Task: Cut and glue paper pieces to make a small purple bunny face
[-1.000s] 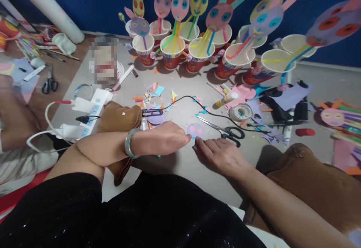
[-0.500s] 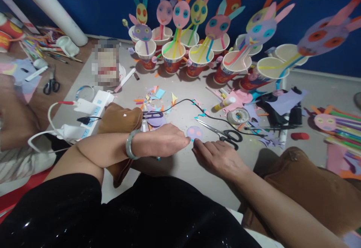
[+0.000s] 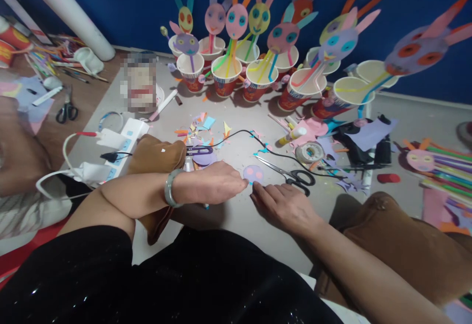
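A small purple paper oval [image 3: 253, 172] with two pink round spots lies between my hands, a bit of blue showing at its lower edge. My left hand [image 3: 212, 184], with a jade-coloured bangle at the wrist, is closed, its fingertips pinched at the oval's lower left edge. From the other side, the bent fingers of my right hand [image 3: 283, 208] close on the lower right edge; the exact grip is partly hidden. Black-handled scissors [image 3: 295, 174] lie half open just beyond my right hand. Past my left hand are another purple oval [image 3: 205, 158] and purple-handled snips [image 3: 199, 150].
Paper cups [image 3: 226, 75] holding straw-necked, rabbit-eared paper heads line the back wall. Paper scraps [image 3: 202, 122], a tape roll [image 3: 309, 152] and a black cable [image 3: 265, 144] lie nearby. A power strip [image 3: 127, 139] stands left; another person's arm [image 3: 22, 142] is at far left.
The view has shifted slightly, so the cups and things at right sit a little further left. Both hands keep nearly the same pose at the purple oval.
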`<state>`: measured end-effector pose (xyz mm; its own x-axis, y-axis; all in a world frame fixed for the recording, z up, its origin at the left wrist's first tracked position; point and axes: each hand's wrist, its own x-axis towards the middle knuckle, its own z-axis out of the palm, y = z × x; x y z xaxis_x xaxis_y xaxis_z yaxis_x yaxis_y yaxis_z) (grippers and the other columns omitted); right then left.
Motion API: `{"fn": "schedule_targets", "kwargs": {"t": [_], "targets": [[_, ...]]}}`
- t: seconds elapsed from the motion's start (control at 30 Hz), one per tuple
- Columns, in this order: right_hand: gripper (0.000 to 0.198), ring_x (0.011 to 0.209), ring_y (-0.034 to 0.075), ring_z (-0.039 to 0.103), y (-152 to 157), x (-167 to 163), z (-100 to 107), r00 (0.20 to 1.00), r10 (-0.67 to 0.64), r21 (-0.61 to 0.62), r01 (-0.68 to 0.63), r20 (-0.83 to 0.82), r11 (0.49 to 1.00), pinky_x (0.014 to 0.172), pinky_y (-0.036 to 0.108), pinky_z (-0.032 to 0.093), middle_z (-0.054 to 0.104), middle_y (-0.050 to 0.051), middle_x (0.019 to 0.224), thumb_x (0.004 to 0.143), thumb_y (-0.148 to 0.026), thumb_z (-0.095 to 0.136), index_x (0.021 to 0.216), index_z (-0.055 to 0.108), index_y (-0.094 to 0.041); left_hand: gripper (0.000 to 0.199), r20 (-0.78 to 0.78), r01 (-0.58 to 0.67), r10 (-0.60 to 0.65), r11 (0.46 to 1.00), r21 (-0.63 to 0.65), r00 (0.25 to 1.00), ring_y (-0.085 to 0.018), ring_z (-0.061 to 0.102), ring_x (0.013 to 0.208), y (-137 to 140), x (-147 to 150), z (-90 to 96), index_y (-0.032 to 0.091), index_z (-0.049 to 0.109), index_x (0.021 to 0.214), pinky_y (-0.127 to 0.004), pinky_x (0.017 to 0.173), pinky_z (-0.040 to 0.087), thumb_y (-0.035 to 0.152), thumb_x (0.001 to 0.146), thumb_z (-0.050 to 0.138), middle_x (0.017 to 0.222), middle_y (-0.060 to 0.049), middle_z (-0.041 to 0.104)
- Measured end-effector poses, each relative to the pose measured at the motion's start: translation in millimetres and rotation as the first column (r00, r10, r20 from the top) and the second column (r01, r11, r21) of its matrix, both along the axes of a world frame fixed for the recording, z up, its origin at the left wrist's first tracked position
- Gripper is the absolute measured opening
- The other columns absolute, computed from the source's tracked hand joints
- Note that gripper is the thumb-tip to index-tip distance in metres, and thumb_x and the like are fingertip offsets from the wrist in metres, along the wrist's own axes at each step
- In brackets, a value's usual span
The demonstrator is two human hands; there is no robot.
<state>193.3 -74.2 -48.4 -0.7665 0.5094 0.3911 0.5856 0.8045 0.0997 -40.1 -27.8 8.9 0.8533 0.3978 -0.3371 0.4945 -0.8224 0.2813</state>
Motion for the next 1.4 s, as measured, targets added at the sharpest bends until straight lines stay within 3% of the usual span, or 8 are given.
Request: {"fn": "schedule_targets", "kwargs": {"t": [0.57, 0.73, 1.23, 1.4], "targets": [[0.023, 0.058, 0.012, 0.052, 0.0, 0.3, -1.8, 0.999, 0.004, -0.074, -0.006, -0.039, 0.997, 0.057, 0.031, 0.036, 0.063, 0.0, 0.066, 0.095, -0.021, 0.061, 0.115, 0.069, -0.011, 0.02, 0.027, -0.012, 0.012, 1.0, 0.013, 1.0, -0.017, 0.064, 0.064, 0.0, 1.1, -2.2, 0.015, 0.067, 0.096, -0.032, 0.052, 0.027, 0.009, 0.092, 0.049, 0.072, -0.005, 0.07], [0.022, 0.057, 0.011, 0.052, -0.4, 0.2, -1.1, 1.0, -0.003, -0.044, 0.002, -0.028, 0.999, 0.057, 0.03, 0.035, 0.065, 0.001, 0.068, 0.097, -0.024, 0.062, 0.113, 0.07, -0.011, 0.019, 0.04, -0.004, 0.003, 1.0, 0.027, 0.999, -0.017, 0.063, 0.064, 0.0, 1.2, -5.0, 0.016, 0.067, 0.095, -0.033, 0.051, 0.026, 0.01, 0.093, 0.049, 0.071, -0.005, 0.07], [0.027, 0.058, 0.012, 0.055, -0.2, -1.6, -0.8, 1.0, -0.018, -0.068, 0.017, -0.015, 0.998, 0.059, 0.031, 0.037, 0.067, 0.002, 0.071, 0.099, -0.031, 0.061, 0.114, 0.071, -0.01, 0.028, -0.058, -0.006, 0.006, 1.0, 0.01, 0.998, -0.02, 0.068, 0.071, 0.7, 4.7, 2.8, 0.014, 0.068, 0.113, -0.034, 0.051, 0.024, 0.014, 0.098, 0.044, 0.079, -0.008, 0.073], [0.028, 0.058, 0.013, 0.055, -0.4, -1.3, -0.7, 1.0, -0.018, -0.058, 0.018, 0.005, 0.998, 0.06, 0.031, 0.037, 0.069, 0.002, 0.073, 0.1, -0.032, 0.06, 0.115, 0.07, -0.01, 0.026, -0.058, 0.01, -0.009, 1.0, 0.025, 0.998, -0.02, 0.069, 0.072, 0.8, 4.3, 1.5, 0.015, 0.068, 0.11, -0.035, 0.051, 0.022, 0.016, 0.098, 0.045, 0.081, -0.007, 0.074]]}}
